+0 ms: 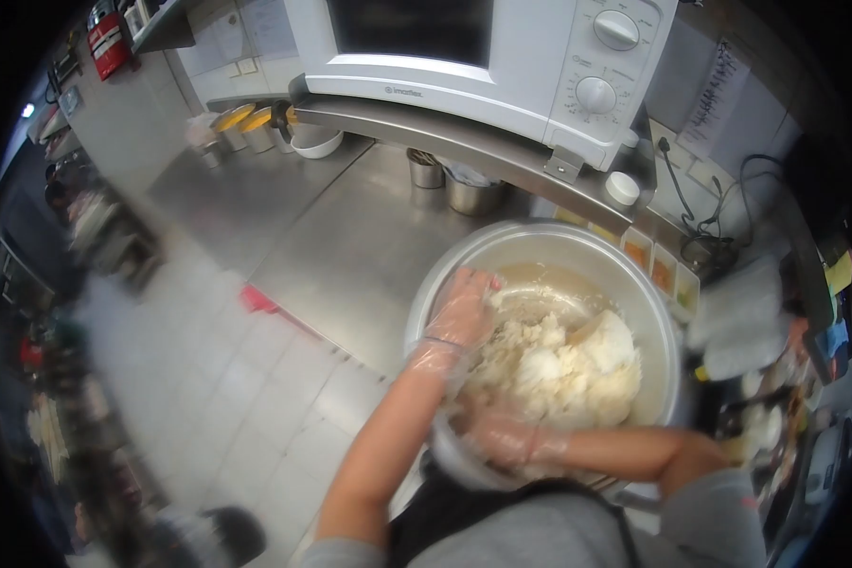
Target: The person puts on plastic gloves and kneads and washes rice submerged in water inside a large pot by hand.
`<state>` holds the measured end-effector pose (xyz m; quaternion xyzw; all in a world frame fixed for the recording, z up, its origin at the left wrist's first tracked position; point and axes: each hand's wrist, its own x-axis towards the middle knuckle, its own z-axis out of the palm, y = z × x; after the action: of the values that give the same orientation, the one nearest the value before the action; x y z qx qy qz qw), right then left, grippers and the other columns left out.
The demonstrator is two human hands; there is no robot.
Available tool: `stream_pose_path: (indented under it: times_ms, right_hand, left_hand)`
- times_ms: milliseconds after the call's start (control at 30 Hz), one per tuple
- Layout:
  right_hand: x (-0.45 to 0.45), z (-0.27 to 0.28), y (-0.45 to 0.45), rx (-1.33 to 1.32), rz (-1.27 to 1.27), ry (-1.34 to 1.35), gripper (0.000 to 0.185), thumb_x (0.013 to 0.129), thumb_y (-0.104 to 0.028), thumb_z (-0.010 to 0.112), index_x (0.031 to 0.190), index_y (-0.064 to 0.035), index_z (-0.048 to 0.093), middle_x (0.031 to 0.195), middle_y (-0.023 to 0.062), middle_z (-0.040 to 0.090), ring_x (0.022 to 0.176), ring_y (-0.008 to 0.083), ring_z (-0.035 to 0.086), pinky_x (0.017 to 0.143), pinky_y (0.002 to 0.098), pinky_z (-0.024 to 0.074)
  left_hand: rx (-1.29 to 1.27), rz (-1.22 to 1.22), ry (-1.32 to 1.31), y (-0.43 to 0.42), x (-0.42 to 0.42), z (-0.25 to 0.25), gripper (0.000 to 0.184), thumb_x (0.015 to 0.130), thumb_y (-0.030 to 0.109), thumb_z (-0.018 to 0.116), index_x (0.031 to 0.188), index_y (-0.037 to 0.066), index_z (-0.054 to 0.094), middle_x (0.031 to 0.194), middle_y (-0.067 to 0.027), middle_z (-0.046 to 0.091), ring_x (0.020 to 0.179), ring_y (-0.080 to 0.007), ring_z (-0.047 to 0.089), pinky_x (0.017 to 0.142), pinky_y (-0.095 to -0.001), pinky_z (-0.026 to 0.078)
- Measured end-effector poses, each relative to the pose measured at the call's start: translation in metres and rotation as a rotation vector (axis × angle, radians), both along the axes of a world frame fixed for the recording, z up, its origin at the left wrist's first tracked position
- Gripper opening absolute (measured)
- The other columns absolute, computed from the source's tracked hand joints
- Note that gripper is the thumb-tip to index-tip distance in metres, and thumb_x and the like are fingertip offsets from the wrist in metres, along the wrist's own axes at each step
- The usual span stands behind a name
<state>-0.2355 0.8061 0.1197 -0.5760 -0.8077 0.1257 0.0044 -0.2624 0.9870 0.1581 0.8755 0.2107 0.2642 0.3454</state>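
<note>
Counter point(327, 251), left hand point(465, 309) (palm down) inside pot point(655, 331)

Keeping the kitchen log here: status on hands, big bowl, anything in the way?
Left hand: clear-gloved, inside the big bowl, left side. Right hand: blurred, near side, grip unclear. White rice-like food: heaped inside. No object seen blocking either hand.

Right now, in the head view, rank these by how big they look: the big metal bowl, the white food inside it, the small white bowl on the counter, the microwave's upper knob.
1. Big metal bowl
2. White food
3. Small white bowl and upper knob: too alike to rank.
</note>
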Motion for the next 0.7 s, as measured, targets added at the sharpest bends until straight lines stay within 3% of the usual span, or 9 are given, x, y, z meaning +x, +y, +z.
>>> stream_pose_path:
  times_ms: [133, 200, 300, 400, 467, 567, 633, 700]
  right_hand:
    - [-0.01, -0.03, 0.015, -0.015, -0.311, 0.111, 0.048, 0.071, -0.013, 0.062, 0.118, -0.0116, 0.058, 0.124, 0.0257, 0.047, 0.109, 0.0383, 0.052, 0.095, 0.0415, 0.042]
    - [-0.007, 0.001, 0.039, -0.244, -0.338, 0.014, 0.043, 0.073, -0.013, 0.062, 0.116, -0.0089, 0.059, 0.118, 0.0259, 0.051, 0.107, 0.0372, 0.053, 0.092, 0.0404, 0.0442]
    - [0.008, 0.008, 0.052, -0.184, -0.576, 0.081, 0.037, 0.075, -0.014, 0.064, 0.112, -0.0097, 0.062, 0.115, 0.0194, 0.055, 0.105, 0.0331, 0.055, 0.088, 0.0374, 0.0471]
    - [0.052, -0.039, 0.066, -0.077, -0.556, 0.14, 0.033, 0.076, -0.017, 0.065, 0.108, -0.0078, 0.064, 0.114, 0.0169, 0.058, 0.106, 0.0292, 0.056, 0.088, 0.036, 0.0468]
    - [0.079, -0.05, 0.058, -0.033, -0.531, 0.276, 0.031, 0.078, -0.02, 0.066, 0.106, -0.0066, 0.065, 0.113, 0.0152, 0.06, 0.106, 0.0266, 0.057, 0.089, 0.0351, 0.0467]
    - [0.077, 0.026, 0.028, -0.156, -0.858, 0.833, 0.044, 0.086, -0.035, 0.062, 0.117, -0.0052, 0.059, 0.114, 0.0108, 0.06, 0.107, 0.0183, 0.055, 0.089, 0.031, 0.044]
    - [0.066, 0.062, 0.013, -0.032, -1.029, 1.335, 0.048, 0.088, -0.042, 0.058, 0.121, -0.0072, 0.058, 0.113, 0.0069, 0.06, 0.104, 0.0153, 0.054, 0.088, 0.0295, 0.0427]
    - [0.067, 0.072, 0.003, 0.031, -1.029, 1.373, 0.051, 0.09, -0.047, 0.054, 0.12, -0.0052, 0.058, 0.11, 0.005, 0.061, 0.099, 0.0146, 0.053, 0.085, 0.0309, 0.0422]
  left_hand:
    - [-0.021, 0.054, -0.049, -0.005, -0.005, -0.004, 0.031, 0.068, -0.004, 0.053, 0.096, 0.009, 0.056, 0.099, -0.0168, 0.054, 0.099, -0.0368, 0.053, 0.086, -0.0426, 0.043]
    - [-0.01, 0.073, -0.086, -0.006, -0.005, -0.005, 0.03, 0.067, -0.003, 0.056, 0.093, 0.011, 0.058, 0.097, -0.0167, 0.056, 0.096, -0.0374, 0.053, 0.084, -0.0439, 0.043]
    - [-0.026, 0.037, -0.048, -0.002, -0.004, -0.015, 0.028, 0.068, -0.003, 0.057, 0.092, 0.01, 0.059, 0.096, -0.0171, 0.059, 0.097, -0.0369, 0.055, 0.084, -0.0433, 0.044]
    - [-0.13, 0.059, 0.116, -0.002, -0.006, -0.007, 0.02, 0.08, 0.007, 0.053, 0.099, 0.004, 0.059, 0.105, -0.0138, 0.06, 0.1, -0.0283, 0.058, 0.086, -0.0345, 0.045]
    - [-0.298, -0.068, 0.181, -0.005, -0.01, 0.012, 0.028, 0.087, 0.023, 0.051, 0.106, 0.004, 0.057, 0.11, -0.0129, 0.059, 0.103, -0.026, 0.056, 0.086, -0.0348, 0.045]
    - [-0.483, -0.239, 0.203, -0.014, -0.012, 0.02, 0.049, 0.092, 0.045, 0.044, 0.118, 0.004, 0.053, 0.117, -0.0121, 0.055, 0.109, -0.0246, 0.053, 0.088, -0.0364, 0.046]
    - [-0.527, -0.313, 0.186, -0.02, -0.008, 0.016, 0.06, 0.092, 0.055, 0.038, 0.124, 0.005, 0.05, 0.122, -0.0116, 0.053, 0.113, -0.0251, 0.05, 0.089, -0.038, 0.046]
    - [-0.523, -0.356, 0.172, -0.026, -0.003, 0.009, 0.066, 0.092, 0.06, 0.034, 0.128, 0.005, 0.047, 0.125, -0.0111, 0.051, 0.117, -0.0264, 0.048, 0.089, -0.0398, 0.046]
